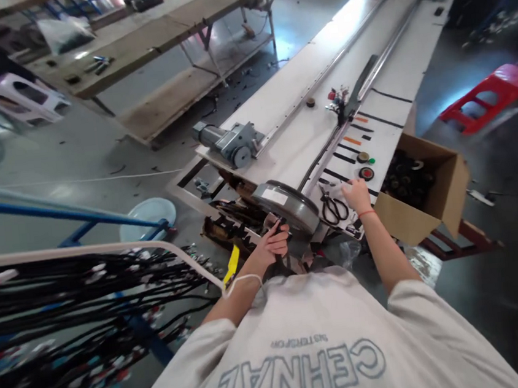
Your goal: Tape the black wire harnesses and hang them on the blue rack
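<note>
My left hand (276, 243) is closed round something dark, too small to make out, just below a large grey wheel (288, 206) at the bench's near end. A yellow tag (232, 265) and a pale cord are by the left wrist. My right hand (357, 196) is at the bench's near right edge, its fingers bent together over a whitish patch; what they hold is unclear. Black-handled scissors (333, 209) lie just left of it. Beyond the right hand are a tape roll with a red centre (366, 173) and another tan roll (363, 157).
The long white bench (298, 122) carries a grey motor (230, 141), a metal rail and black and orange strips. An open cardboard box (409, 218) with dark rolls stands right. Bundled black cables (89, 298) hang left. A red stool (490, 99) stands beyond the box.
</note>
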`<state>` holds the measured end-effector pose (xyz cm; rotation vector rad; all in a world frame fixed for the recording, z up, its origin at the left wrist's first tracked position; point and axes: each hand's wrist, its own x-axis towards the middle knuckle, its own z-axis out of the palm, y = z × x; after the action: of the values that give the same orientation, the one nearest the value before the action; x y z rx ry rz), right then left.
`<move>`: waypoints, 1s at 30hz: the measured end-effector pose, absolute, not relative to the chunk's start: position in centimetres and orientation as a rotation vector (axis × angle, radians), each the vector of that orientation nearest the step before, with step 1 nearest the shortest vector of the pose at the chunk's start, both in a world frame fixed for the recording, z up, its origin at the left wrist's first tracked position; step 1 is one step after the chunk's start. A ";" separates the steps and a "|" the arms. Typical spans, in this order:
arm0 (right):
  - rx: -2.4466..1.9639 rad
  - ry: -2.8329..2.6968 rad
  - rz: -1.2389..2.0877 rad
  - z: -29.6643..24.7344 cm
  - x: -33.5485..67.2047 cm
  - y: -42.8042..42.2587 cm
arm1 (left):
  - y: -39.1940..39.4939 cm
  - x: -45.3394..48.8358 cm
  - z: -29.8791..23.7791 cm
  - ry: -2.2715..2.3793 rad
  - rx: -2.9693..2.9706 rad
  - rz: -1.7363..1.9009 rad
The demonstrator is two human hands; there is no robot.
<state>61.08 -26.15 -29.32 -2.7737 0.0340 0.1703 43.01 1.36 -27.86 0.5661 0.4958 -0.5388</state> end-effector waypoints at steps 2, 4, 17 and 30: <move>-2.822 0.165 0.079 -28.7 64.8 -28.3 | 0.9 43.4 -28.0 0.438 0.810 -0.583; -2.836 0.288 0.093 -28.4 67.8 -30.4 | 0.7 43.5 -27.8 0.353 1.155 -0.600; -2.850 0.329 0.298 -30.4 69.9 -32.2 | 0.7 41.9 -26.9 0.399 1.877 -0.380; -2.871 0.317 0.368 -30.2 70.2 -32.3 | 3.7 39.5 -24.6 0.037 1.851 -1.105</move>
<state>70.19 -32.34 -30.21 -2.8706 0.3170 0.3677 39.45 3.69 -24.58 1.8506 0.0373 -1.1046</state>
